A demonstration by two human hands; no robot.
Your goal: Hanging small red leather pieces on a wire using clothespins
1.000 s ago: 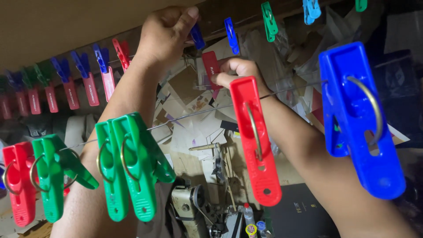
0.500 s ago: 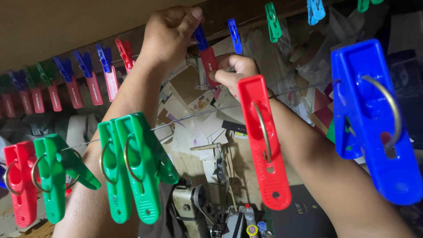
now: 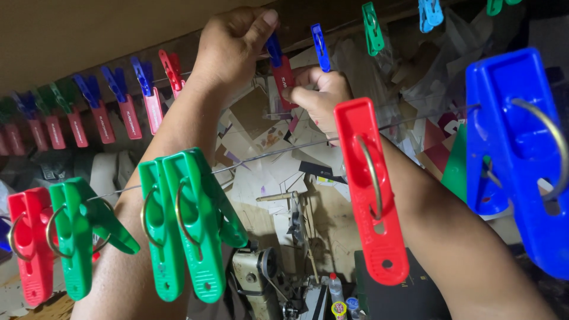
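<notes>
Left hand: the left hand (image 3: 234,44) is raised to the far wire, its grip closed with thumb and fingers pinched on the small blue plastic peg (image 3: 274,50) that hangs there
Right hand: the right hand (image 3: 320,98) is just below and to the right of it, its grip closed on the dark red flat strip (image 3: 285,83), fingertips touching the lower edge of the strip
Strip: the dark red flat strip hangs under the small blue plastic peg, between the two hands, high in the middle of the view
Far wire: a row of blue and red pegs with red and pink strips (image 3: 101,115) goes to the left; another blue peg (image 3: 320,47), a green peg (image 3: 373,28) and a light blue peg (image 3: 430,12) are to the right
Near wire: a thin metal wire (image 3: 278,151) crosses in front of both forearms
Near pegs: on it hang a red peg at the left edge (image 3: 26,243), a single green peg (image 3: 74,234), two green pegs pressed together (image 3: 184,228), a long red peg (image 3: 370,189) and a big blue peg (image 3: 518,154)
Below: a sewing machine (image 3: 261,281) and scattered paper pieces (image 3: 267,139), far under the arms
</notes>
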